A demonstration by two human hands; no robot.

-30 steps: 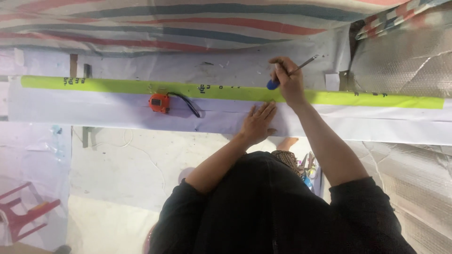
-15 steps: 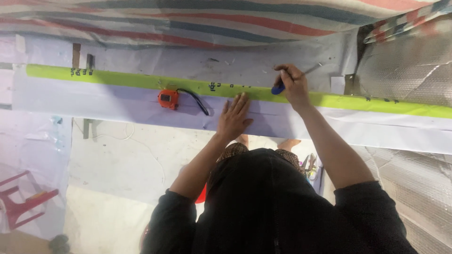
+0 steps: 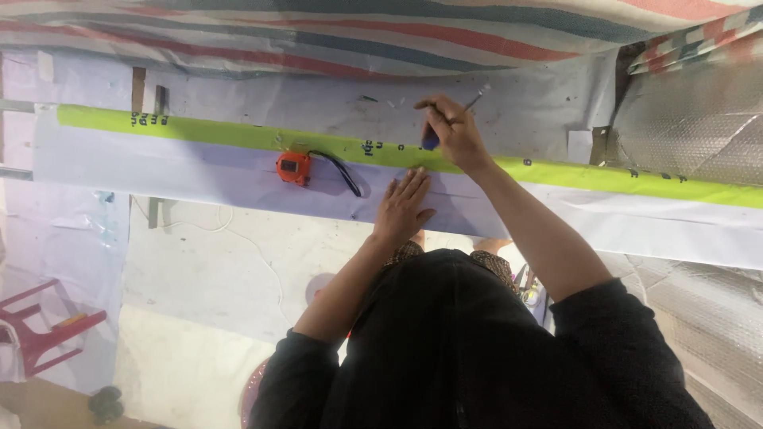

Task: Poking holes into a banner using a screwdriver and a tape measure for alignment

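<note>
Right hand (image 3: 453,135) holds pen (image 3: 430,140) over green strip (image 3: 238,137).

Person wore a black long-sleeved top; both sleeves (image 3: 612,342) were pushed up and bunched near the elbows, leaving forearms bare. Left hand (image 3: 403,208) and right hand (image 3: 453,135) were bare: no gloves, rings, watch or bands seen. Fabric was plain and loose, without print or visible seams; a strip of patterned brown cloth (image 3: 485,260) showed just above the black.
</note>
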